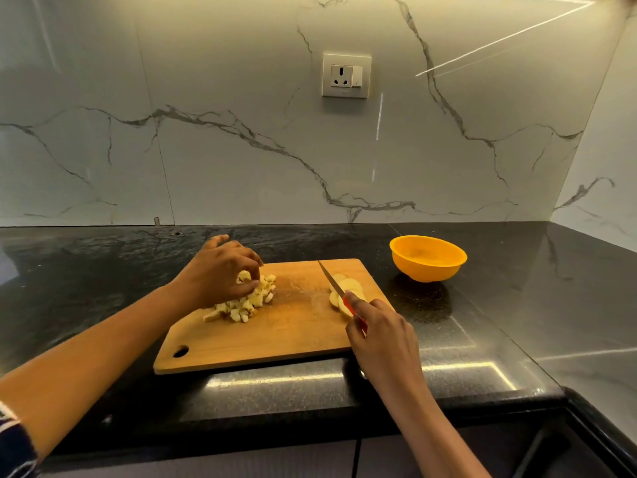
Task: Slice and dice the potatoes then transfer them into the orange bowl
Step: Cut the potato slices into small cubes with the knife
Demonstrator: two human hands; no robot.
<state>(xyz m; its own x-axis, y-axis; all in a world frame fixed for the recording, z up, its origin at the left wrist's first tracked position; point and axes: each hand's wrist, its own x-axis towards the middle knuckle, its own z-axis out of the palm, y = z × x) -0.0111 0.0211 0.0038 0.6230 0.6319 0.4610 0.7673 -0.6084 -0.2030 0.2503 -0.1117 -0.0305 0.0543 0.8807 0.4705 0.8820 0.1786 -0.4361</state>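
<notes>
A wooden cutting board (286, 336) lies on the black counter. On its left part sits a pile of diced potato (250, 303). My left hand (220, 270) curls over the top of the pile and pinches some pieces. Round potato slices (346, 288) lie overlapped near the board's right edge. My right hand (382, 334) grips the red handle of a knife (331, 277), whose blade points away over the slices. The orange bowl (428, 258) stands on the counter to the right of the board and looks empty.
The black granite counter (103, 270) runs to a marble wall at the back and right. A wall socket (346, 76) sits above. The counter's front edge is close below the board.
</notes>
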